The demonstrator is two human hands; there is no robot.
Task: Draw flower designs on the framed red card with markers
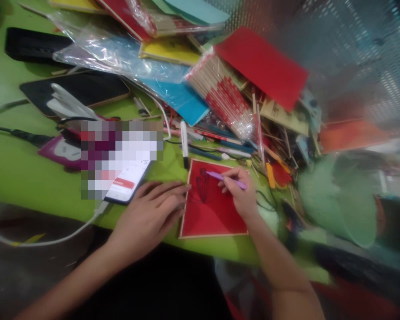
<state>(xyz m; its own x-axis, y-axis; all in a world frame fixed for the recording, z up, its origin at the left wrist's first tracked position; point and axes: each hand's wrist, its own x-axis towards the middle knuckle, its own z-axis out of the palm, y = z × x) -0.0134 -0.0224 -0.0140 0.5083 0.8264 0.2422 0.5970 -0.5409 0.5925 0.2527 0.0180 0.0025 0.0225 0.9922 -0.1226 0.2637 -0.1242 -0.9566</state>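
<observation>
My right hand (242, 194) pinches a slim purple pen (215, 176). The pen's tip rests at the top of a dark line drawing (202, 186) on a red panel (216, 220) with a pale, wood-like edge. My left hand (153, 214) lies with fingers stretched out, its fingertips at the panel's left edge. Close to that hand, on its left, is a lit smartphone (128, 182), partly pixelated, with a white cable plugged in. A white and black marker (184, 144) lies just above the panel's upper left corner.
Behind the panel, pens, sticks, a plastic-wrapped bundle of sticks (220, 89) and a red sheet (263, 66) crowd the green table (26, 178). A dark phone (86, 91) and cables lie left. A pale green container (336, 200) lies tipped at right.
</observation>
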